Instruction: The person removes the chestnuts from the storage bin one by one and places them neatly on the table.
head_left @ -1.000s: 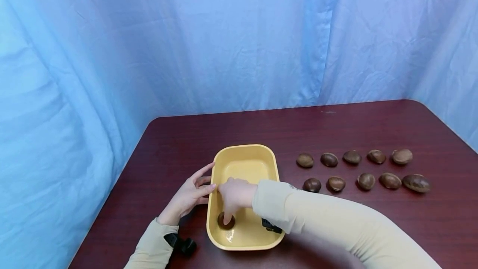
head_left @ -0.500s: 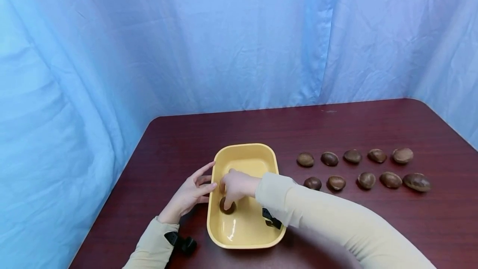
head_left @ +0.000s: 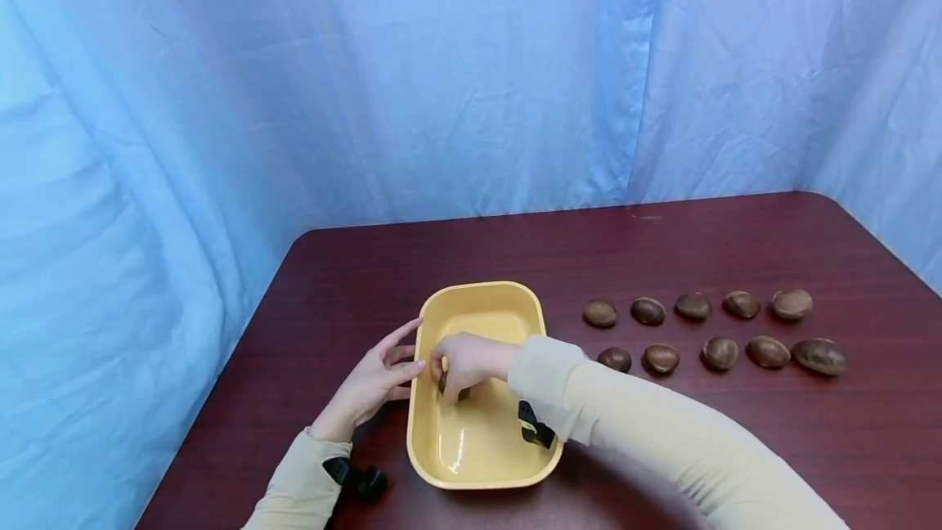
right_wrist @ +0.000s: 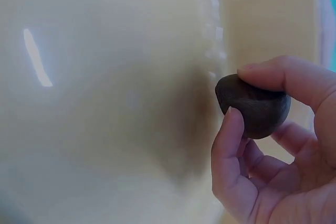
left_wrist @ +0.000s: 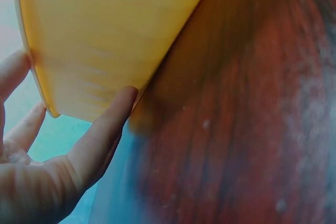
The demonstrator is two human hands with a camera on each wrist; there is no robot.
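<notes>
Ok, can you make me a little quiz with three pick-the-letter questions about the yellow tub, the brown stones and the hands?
1. Where is the stone that the right hand holds?
A. over the yellow tub
B. on the table by the curtain
C. under the left hand

2. How many stones lie on the table in the rows?
A. four
B. ten
C. twenty

3. What is the left hand doing?
A. making a fist in the air
B. touching the tub's side with straight fingers
C. holding a stone

Answers: 1 A, the right wrist view shows the stone pinched above the tub's floor. 2 B, two rows of five. 3 B, its fingers lie against the tub's outer wall.
</notes>
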